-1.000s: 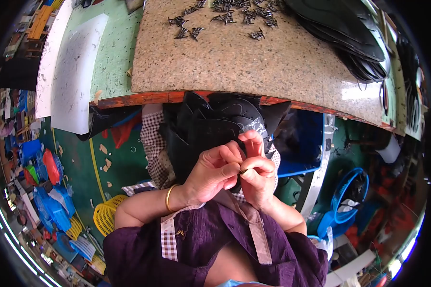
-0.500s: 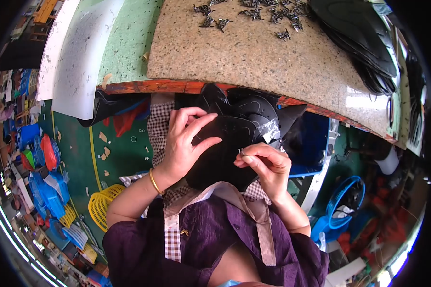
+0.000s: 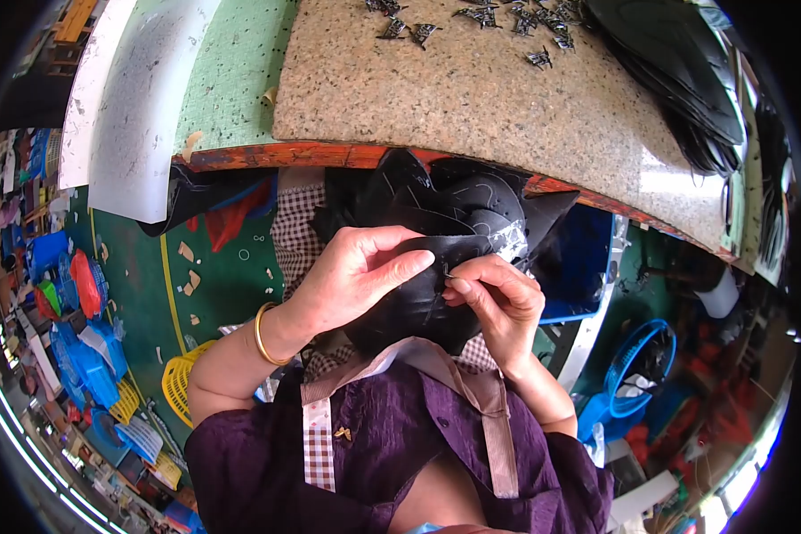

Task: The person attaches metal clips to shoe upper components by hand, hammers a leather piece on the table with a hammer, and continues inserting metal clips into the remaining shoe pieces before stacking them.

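Note:
In my lap lies a pile of black, leather-like pieces (image 3: 454, 203), some with pale curved lines on them. My left hand (image 3: 360, 271) is closed, thumb and fingers pinching the edge of one black piece (image 3: 418, 307) that hangs over the lap. Just to the right, my right hand (image 3: 503, 298) pinches a small, thin metal piece (image 3: 449, 275) between thumb and forefinger, close over the face of that black piece. The far side of the black piece is hidden.
A speckled stone tabletop (image 3: 418, 107) lies ahead, with several small black-and-silver metal ornaments (image 3: 538, 59) on it. Stacked black pieces (image 3: 685, 80) overhang its right side. A blue bin (image 3: 587, 267) stands under the edge; a yellow basket (image 3: 180, 378) sits at left, a blue basket (image 3: 636, 374) at right.
My left hand has moved right and down and closed on the black piece's edge, drawing it toward me. The metal piece in my right hand is now close over it.

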### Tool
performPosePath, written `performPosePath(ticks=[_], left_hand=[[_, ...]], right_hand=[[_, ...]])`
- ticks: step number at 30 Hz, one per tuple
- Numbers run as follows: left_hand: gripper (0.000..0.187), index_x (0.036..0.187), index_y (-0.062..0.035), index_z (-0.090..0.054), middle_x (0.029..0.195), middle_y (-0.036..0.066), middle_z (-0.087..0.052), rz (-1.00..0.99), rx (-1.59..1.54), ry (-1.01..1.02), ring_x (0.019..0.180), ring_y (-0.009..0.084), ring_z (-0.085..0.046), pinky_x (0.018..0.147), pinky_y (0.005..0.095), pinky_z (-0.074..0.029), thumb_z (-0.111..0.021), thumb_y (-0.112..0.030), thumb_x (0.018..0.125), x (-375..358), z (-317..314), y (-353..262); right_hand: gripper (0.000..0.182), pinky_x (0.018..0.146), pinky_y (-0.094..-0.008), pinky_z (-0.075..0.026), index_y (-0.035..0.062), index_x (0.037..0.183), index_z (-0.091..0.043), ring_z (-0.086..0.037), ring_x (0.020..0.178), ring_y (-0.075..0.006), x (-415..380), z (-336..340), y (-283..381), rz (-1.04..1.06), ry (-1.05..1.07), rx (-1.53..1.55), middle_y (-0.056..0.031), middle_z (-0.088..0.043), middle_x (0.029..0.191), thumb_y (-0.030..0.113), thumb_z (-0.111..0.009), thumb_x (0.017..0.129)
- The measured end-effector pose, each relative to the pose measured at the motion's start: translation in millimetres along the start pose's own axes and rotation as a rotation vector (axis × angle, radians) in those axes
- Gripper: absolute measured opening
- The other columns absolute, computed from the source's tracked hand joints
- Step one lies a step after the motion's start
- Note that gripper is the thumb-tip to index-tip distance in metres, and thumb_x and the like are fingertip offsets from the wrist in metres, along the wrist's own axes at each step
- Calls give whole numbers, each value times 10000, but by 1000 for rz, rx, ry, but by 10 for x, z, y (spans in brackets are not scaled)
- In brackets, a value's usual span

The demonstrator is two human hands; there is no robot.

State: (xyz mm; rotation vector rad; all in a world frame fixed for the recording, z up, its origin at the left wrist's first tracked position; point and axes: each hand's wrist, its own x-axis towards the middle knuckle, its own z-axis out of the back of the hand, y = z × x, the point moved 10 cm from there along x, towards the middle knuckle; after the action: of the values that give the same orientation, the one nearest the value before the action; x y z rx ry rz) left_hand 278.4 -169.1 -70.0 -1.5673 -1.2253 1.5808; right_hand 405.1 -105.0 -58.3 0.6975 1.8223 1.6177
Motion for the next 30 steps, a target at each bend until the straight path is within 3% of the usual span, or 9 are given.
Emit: performPosePath(ticks=[8,11,14,17,20,23,27,30], left_hand=[[144,943,29,-652,774,-77,-530,32,-21,40,707,-9,-421,590,169,-372,-622,-109,913,41,-27,99],[152,955,41,-650,784,-56,-551,-18,25,35,698,7,-437,594,176,-375,-625,-100,906,42,-40,13],[164,977,55,-647,796,-26,-573,-232,148,0,681,32,-455,589,189,-379,-626,-89,899,25,-65,-121],[160,973,21,-672,809,16,-625,-247,170,-16,655,37,-529,568,197,-414,-661,-103,871,27,-55,-121],[166,985,11,-674,799,26,-620,-202,63,3,639,44,-528,553,205,-422,-683,-84,849,-13,-70,-93],[187,1016,42,-652,871,62,-631,-200,180,-83,802,90,-586,678,219,-468,-673,-18,840,-100,-33,-123],[209,1040,15,-662,851,52,-647,-324,156,-111,715,71,-581,617,210,-461,-680,-49,842,-179,-21,-209],[180,1032,18,-666,877,71,-670,-237,98,-130,763,86,-607,653,206,-471,-650,-57,870,-210,-13,-166]], right_hand=[[88,617,-221,-530,-29,924,-674,-635,703,-126,-18,35,-1,-20,-10,-2,-96,-652,840,-17,-645,842],[92,615,-217,-526,-28,930,-676,-633,689,-120,-7,34,36,-41,21,-45,-90,-648,832,-12,-645,846],[93,612,-215,-524,-28,934,-676,-635,678,-118,11,48,15,-126,39,-39,-83,-645,825,-12,-643,848],[88,610,-215,-525,-27,934,-674,-639,684,-114,26,36,87,-90,69,-119,-76,-648,833,-8,-639,856],[91,616,-213,-528,-28,943,-667,-647,714,-112,-35,5,-3,-155,-2,49,-76,-654,850,-7,-639,859],[135,649,-226,-556,-51,970,-641,-659,724,-128,-166,7,-69,-155,-246,301,-106,-660,867,-54,-646,835],[176,599,-230,-568,-55,974,-644,-665,709,-141,-194,11,107,86,-192,-29,-129,-662,865,-84,-663,801],[184,586,-224,-562,-40,951,-659,-665,702,-142,-198,17,169,117,-218,-79,-136,-666,862,-88,-684,776]])
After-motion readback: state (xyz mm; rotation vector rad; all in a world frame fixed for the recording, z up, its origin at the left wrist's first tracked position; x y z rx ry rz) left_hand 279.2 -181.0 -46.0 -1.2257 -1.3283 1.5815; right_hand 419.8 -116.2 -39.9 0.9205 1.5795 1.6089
